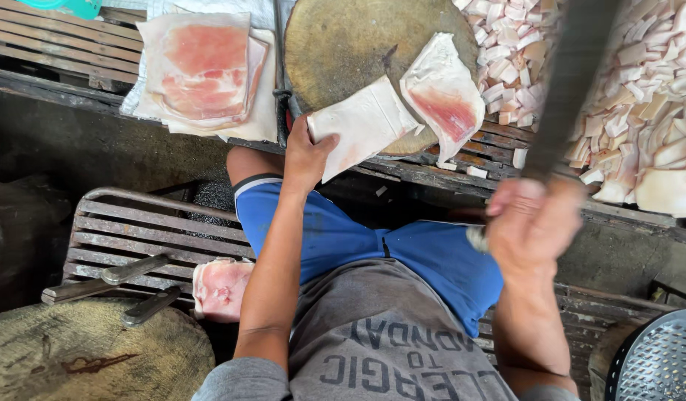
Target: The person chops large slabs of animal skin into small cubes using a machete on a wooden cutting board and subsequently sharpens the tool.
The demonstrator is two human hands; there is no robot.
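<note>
Nearest the camera is the person's own lap: a grey printed shirt (380, 349) and blue shorts (373, 249), seated on a rusty slatted metal bench (128, 230) facing a dark wooden table (76, 52).

On the table's near edge sits a round wooden chopping block (350, 44), its worn face turned up so it can take blows. To its right a large heap of diced pork fat (632, 89) covers the table's right end. At the table's left, a stack of flat pork slabs (206, 70), pink meat side up, lies just beside the block, within reach.

On the block's near rim lie 2 slabs. The left hand (307, 152) grasps the pork skin slab (361, 126) by its near-left corner, thumb on top, apparently to steady it. This slab lies pale side up; its long axis runs from the near left up toward the block's middle, and its near end overhangs the rim. The second pork slab (443, 96) touches it on the right, pink patch up, pointing toward the near right.

The right hand (532, 226) is clenched on the handle of a cleaver (569, 82), raised and blurred, blade pointing away over the heap.

On the bench's left end rest 2 spare knives (124, 286) and a small pork piece (220, 286), beside a second round block (83, 356). A perforated metal basin (658, 364) sits at the near right.
</note>
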